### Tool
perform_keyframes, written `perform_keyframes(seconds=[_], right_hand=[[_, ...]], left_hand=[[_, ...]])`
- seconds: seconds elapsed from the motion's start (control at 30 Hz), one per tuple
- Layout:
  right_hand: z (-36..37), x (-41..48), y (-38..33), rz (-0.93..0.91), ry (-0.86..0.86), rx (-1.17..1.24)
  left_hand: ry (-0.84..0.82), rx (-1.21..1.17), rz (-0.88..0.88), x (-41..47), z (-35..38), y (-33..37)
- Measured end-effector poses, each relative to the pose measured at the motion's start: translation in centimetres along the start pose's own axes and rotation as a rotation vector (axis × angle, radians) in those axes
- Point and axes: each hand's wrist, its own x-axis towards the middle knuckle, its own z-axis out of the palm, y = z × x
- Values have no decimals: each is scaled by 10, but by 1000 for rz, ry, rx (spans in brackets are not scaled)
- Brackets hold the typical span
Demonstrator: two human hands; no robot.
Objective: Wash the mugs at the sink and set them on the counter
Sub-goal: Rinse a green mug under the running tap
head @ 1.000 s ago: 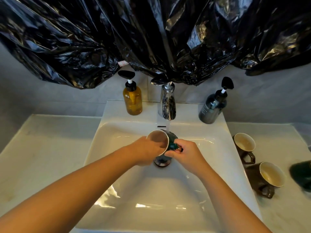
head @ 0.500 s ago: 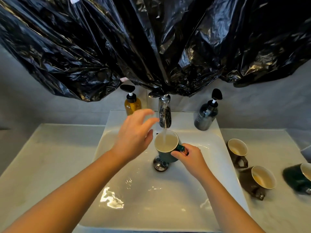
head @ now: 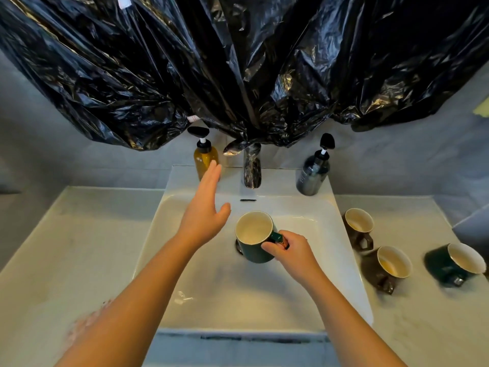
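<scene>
My right hand (head: 289, 249) grips the handle of a dark green mug (head: 255, 238) with a cream inside, held upright over the white sink (head: 312, 207), below and in front of the faucet (head: 252, 168). No water stream shows. My left hand (head: 205, 207) is open with fingers stretched, raised to the mug's left, its fingertips in front of the amber soap bottle (head: 205, 160). On the right counter stand two brown mugs (head: 357, 229) (head: 389, 266) and a second green mug (head: 455, 263).
A dark grey pump bottle (head: 313, 172) stands at the sink's back right. Crinkled black plastic sheeting (head: 238, 62) hangs over the wall above the faucet. A pale counter (head: 66, 247) stretches to the left of the basin.
My left hand left the mug's rim and rose toward the amber bottle. The mug came back from under the faucet toward me, and the water stream seen earlier is gone.
</scene>
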Motion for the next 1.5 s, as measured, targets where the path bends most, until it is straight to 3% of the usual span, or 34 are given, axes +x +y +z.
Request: perform_keyframes(seconds=[0.13, 0.23, 0.33, 0.53, 0.8, 1.07, 1.5], right_hand=[[7, -15, 8, 46, 6, 111], [23, -25, 17, 183, -17, 410], [45, -34, 23, 281, -81, 803], [74, -41, 17, 503, -123, 1137], [85, -44, 22, 715, -130, 1352], [86, -41, 27, 808, -125, 1343], [85, -38, 29, 831, -154, 1364]], left_hand=[[-145, -378, -286, -69, 25, -28], [-265, -567, -374, -105, 37, -43], [-238, -702, -420, -122, 40, -51], [-157, -812, -442, -131, 38, -58], [-2, -563, -563, -130, 49, -54], [73, -403, -640, -131, 50, -46], [84, -361, -672, -133, 49, -47]])
